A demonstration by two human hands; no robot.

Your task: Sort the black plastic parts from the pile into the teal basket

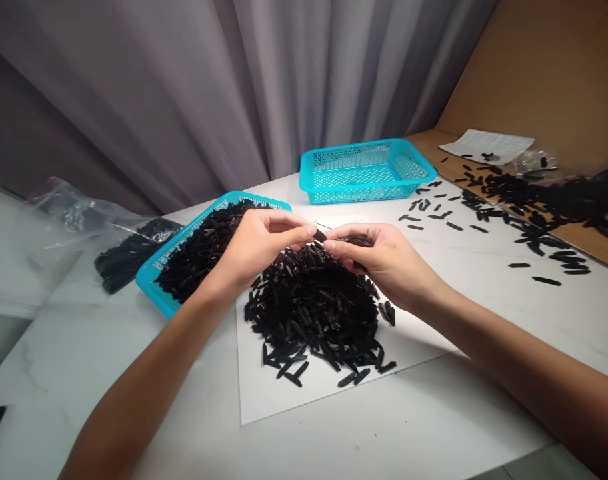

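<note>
The left hand (261, 247) is curling nearly closed, its fingertips (308, 230) apparently pinching a short black piece (320, 235), while the right hand (381, 263) is gripping a small bunch of black strips (354, 241) between thumb and forefinger. A grip this fine seems suited to pieces this slim, and holding them at the fingertips is keeping them in view. The 2 hands are almost meeting just above a heap of black strips (311, 313), with both wrists raised and both forearms (149, 380) reaching in from the lower corners of the view.

The heap is resting on a white sheet (284, 397), whose pale surface is probably making the dark strips easier to tell apart. A turquoise plastic basket (154, 280), heaped with similar black pieces, is sitting just beside the sheet, directly under the left wrist and within easy reach. A 2nd turquoise basket (367, 190) is standing farther off on the white table (384, 427). Loose black strips (547, 281) are lying scattered to the right, and a clear plastic bag (69, 207) holding more dark pieces is lying to the left. A grey curtain (234, 87) is hanging behind everything.
</note>
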